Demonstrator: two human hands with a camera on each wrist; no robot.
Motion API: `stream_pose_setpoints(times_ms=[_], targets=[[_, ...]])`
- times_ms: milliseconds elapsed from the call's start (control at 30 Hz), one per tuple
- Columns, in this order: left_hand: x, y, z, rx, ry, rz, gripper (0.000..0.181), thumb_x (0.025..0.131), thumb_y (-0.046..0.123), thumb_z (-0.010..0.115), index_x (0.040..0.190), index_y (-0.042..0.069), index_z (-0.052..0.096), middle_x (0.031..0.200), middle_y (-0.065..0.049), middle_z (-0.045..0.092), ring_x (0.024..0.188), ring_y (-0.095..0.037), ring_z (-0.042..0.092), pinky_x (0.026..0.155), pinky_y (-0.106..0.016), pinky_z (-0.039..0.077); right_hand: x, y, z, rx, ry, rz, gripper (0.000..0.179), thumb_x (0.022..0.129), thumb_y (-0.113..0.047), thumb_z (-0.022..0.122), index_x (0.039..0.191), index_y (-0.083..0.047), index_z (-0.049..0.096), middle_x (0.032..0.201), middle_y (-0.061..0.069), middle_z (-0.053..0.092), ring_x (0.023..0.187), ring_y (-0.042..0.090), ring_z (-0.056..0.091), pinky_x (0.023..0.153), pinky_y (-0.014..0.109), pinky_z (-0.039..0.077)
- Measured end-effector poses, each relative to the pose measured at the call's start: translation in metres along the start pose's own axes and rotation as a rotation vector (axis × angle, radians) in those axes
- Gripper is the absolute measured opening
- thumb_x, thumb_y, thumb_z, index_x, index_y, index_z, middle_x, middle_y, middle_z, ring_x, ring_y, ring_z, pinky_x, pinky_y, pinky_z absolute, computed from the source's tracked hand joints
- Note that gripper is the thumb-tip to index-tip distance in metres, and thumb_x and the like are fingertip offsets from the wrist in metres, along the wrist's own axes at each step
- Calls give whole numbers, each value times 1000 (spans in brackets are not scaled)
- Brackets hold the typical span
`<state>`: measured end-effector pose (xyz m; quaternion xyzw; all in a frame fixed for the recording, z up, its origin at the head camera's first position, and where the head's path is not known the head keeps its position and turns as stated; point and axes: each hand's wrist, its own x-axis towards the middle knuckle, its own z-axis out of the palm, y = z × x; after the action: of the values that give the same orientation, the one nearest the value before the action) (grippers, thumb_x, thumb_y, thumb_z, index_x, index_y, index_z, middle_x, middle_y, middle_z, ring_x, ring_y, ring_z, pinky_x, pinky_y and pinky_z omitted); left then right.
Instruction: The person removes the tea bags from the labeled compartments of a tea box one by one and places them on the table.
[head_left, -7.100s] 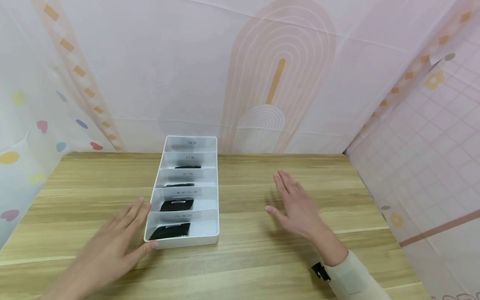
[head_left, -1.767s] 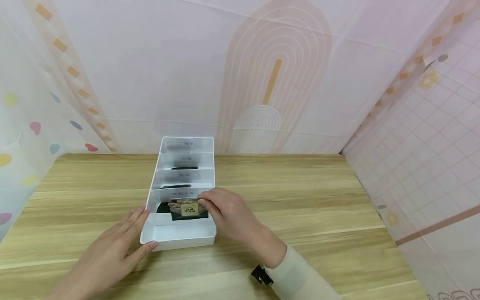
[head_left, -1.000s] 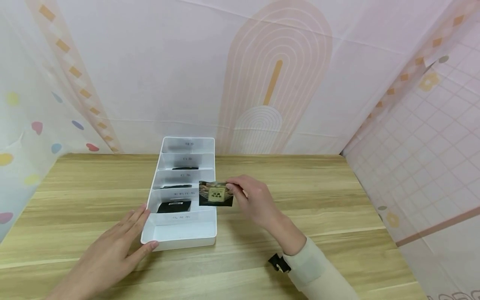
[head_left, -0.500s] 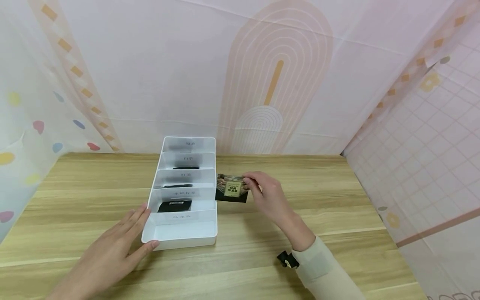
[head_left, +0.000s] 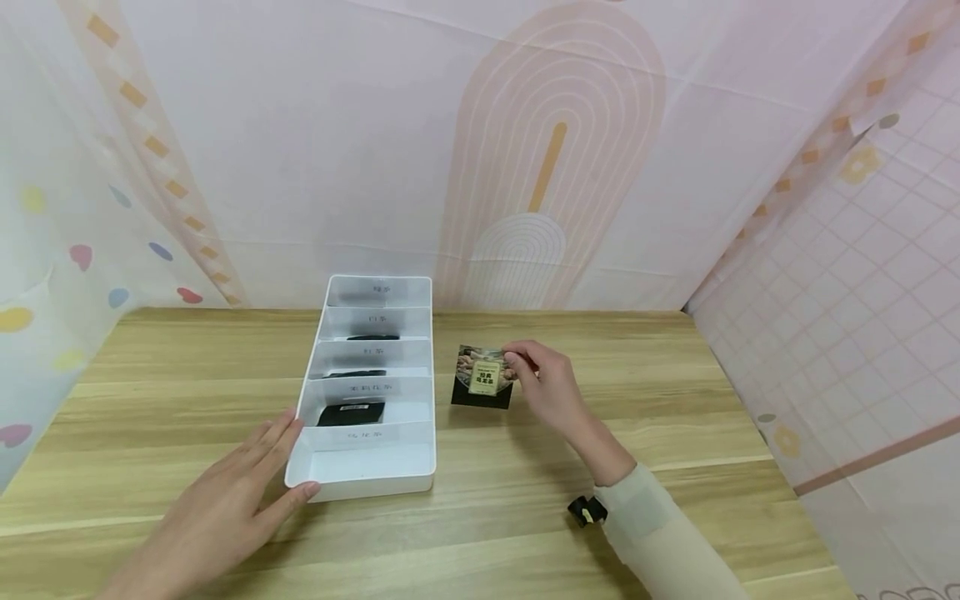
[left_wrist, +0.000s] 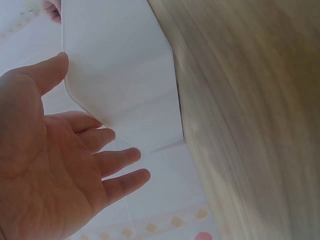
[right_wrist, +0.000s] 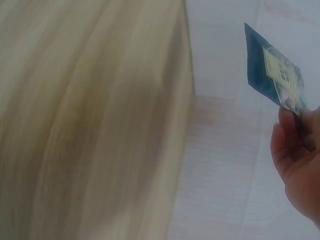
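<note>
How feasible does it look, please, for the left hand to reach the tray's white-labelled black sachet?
Probably yes: the left hand is beside the tray, near that black sachet, which lies uncovered.

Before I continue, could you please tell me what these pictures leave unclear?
Two farther black packets: mostly hidden by dividers, head view.
Divider labels: too small, head view.
Held sachet: back turned away, head and right wrist views.
Right hand: partly cut by edge, right wrist view.

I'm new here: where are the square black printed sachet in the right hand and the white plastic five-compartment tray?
Square black printed sachet (head_left: 483, 378), head view: pale label.
White plastic five-compartment tray (head_left: 375, 487), head view: near outer wall.
</note>
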<state>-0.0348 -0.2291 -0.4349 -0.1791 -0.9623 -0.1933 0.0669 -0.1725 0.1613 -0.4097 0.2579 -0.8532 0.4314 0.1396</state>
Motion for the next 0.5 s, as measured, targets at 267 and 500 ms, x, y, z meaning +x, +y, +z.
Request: stream_pose_setpoints(times_ms=[267,500], targets=[[0,0,0,-1,-8,-4,84,99,46,72,160,-1,39,166,-19,36,146,-46,42,128,-40,21,5,13,2,14,-62,104,15,106,-6,61,113,0,74,89,4,70,77,16,65,65,28,56],[-1,0,-1,0,1,6,83,100,47,70,161,0,37,167,-18,34,146,-45,41,128,-25,6,10,26,6,46,-114,162,16,108,-7,59,112,0,73,85,6,67,76,30,66,63,29,53]])
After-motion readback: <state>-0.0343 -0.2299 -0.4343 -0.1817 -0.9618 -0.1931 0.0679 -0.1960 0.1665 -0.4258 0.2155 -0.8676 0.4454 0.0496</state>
